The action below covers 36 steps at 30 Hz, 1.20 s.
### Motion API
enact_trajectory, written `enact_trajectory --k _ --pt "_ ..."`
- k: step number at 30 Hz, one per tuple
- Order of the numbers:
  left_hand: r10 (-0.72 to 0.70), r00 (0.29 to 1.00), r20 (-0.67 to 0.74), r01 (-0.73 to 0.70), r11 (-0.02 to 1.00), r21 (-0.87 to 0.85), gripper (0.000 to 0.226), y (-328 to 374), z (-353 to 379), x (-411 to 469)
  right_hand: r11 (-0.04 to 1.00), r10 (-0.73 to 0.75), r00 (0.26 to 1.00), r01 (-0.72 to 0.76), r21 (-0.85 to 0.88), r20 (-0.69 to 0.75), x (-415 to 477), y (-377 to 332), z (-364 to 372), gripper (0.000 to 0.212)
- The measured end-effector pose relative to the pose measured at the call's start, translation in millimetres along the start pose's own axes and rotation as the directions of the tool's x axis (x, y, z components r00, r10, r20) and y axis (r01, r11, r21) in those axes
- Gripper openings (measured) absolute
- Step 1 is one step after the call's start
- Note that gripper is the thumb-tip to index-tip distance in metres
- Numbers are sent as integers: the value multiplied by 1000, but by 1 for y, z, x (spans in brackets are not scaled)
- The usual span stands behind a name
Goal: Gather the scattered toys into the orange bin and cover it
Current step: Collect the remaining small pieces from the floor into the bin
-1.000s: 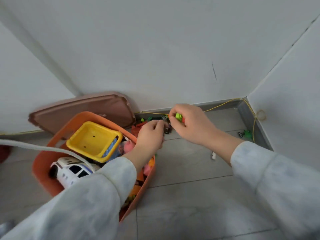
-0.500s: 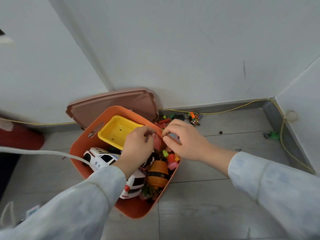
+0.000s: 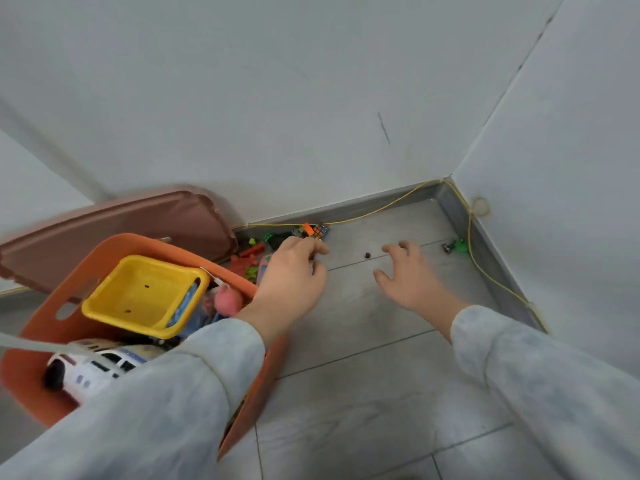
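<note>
The orange bin (image 3: 38, 327) sits on the floor at the left, holding a yellow tub (image 3: 138, 292), a white toy car (image 3: 90, 370) and a pink toy (image 3: 228, 299). Its brown lid (image 3: 121, 220) leans against the wall behind it. Small toys lie along the baseboard: a puzzle cube (image 3: 317, 231), red and green pieces (image 3: 251, 256), a tiny black bit (image 3: 367, 254), and a green toy car (image 3: 455, 245) near the corner. My left hand (image 3: 294, 271) reaches past the bin's rim with fingers curled, near the cube. My right hand (image 3: 407, 275) hovers over the floor, fingers spread and empty.
A yellow cable (image 3: 381, 209) runs along the baseboard and down the right wall. Two white walls meet in a corner at the upper right. Grey floor tiles (image 3: 363, 393) stretch in front of the bin.
Both hands have left the bin's opening and moved out over the floor toward the scattered toys by the wall. The small pieces held a second ago are gone from my fingers.
</note>
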<state>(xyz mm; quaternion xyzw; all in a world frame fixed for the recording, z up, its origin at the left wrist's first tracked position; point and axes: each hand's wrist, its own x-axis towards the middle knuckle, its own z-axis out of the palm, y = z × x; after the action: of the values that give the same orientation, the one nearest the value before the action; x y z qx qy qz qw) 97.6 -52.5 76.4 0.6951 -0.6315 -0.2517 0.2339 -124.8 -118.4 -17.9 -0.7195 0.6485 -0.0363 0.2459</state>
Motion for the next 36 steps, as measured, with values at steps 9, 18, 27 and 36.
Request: enact_trajectory --k 9,18,27,36 --pt "-179 952 249 173 984 45 35 2 92 9 975 207 978 -207 -81 -1 26 122 13 90" --pt "-446 886 128 434 894 112 52 -38 154 10 970 202 979 -205 -134 -33 90 161 9 93" --pt "-540 842 2 527 822 215 75 -51 182 8 998 -37 997 33 -62 -71 67 141 62 93" --pt "-727 664 -177 748 644 160 96 -87 180 38 884 -380 924 346 -315 -50 33 128 74 96"
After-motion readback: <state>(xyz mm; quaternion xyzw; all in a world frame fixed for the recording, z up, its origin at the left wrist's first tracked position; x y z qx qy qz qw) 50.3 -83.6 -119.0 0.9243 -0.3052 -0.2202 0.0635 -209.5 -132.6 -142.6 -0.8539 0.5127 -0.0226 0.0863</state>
